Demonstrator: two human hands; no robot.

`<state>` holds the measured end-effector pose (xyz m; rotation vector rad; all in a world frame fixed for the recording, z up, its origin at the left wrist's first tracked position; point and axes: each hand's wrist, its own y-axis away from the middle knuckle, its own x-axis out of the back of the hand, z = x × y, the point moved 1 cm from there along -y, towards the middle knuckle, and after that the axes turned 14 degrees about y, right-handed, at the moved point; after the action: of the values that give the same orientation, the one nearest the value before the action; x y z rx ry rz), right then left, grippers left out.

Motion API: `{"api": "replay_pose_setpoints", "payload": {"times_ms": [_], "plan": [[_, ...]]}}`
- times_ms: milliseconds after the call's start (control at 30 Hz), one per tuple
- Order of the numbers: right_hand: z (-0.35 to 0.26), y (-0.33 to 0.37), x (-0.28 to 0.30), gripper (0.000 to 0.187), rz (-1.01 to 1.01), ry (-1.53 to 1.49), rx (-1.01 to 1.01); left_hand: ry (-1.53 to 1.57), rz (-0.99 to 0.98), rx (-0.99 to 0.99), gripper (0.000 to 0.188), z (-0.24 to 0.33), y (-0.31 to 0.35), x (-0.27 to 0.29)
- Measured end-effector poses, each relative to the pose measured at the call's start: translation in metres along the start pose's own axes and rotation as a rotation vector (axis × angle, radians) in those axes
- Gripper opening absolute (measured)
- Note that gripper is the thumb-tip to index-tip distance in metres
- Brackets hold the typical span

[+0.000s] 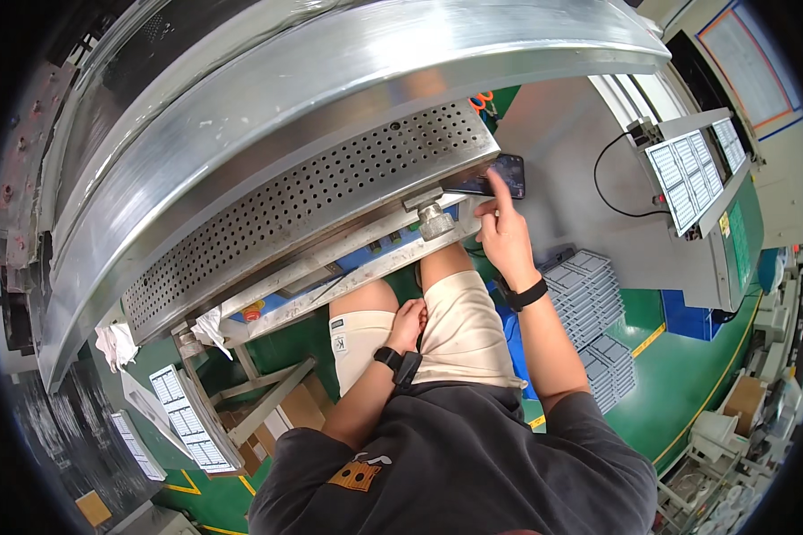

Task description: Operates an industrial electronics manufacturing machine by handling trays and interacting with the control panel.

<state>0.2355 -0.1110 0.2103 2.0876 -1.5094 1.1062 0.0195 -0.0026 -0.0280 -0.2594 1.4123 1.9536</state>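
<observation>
My right hand point(507, 239) is raised at the right end of the perforated metal plate point(330, 192). Its index finger is stretched out at a dark smartphone point(511, 175), and the thumb stands apart; whether the fingertip touches the screen I cannot tell. Part of the phone is hidden behind the plate's corner. Down on my lap, my left hand point(408, 326) rests against the light shorts point(464, 325), fingers curled in, with nothing visible in them. Each wrist wears a black band, and the left one carries a small dark box point(407, 368).
A curved metal frame point(348, 89) arches over the plate. Below the plate are a metal knob point(434, 223) and a red button point(252, 314). Stacked grey trays point(584, 294) stand at right, near a blue bin point(690, 316). White gridded panels point(192, 419) lean at lower left. Cardboard boxes point(303, 406) sit underneath.
</observation>
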Motion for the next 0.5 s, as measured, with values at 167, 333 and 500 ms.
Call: {"api": "replay_pose_setpoints", "payload": {"times_ms": [167, 333, 500], "plan": [[0.0024, 0.0033, 0.0077, 0.065, 0.0, -0.097, -0.115, -0.018, -0.005, 0.006, 0.016, -0.0006, -0.0021, 0.0015], [0.0064, -0.002, 0.0086, 0.064, -0.029, -0.02, -0.022, -0.029, -0.016, -0.003, 0.016, -0.0008, -0.0021, 0.0017], [0.004, -0.0016, 0.009, 0.06, -0.001, -0.056, -0.069, -0.02, -0.015, -0.001, 0.015, -0.0006, -0.0006, 0.0011]]}}
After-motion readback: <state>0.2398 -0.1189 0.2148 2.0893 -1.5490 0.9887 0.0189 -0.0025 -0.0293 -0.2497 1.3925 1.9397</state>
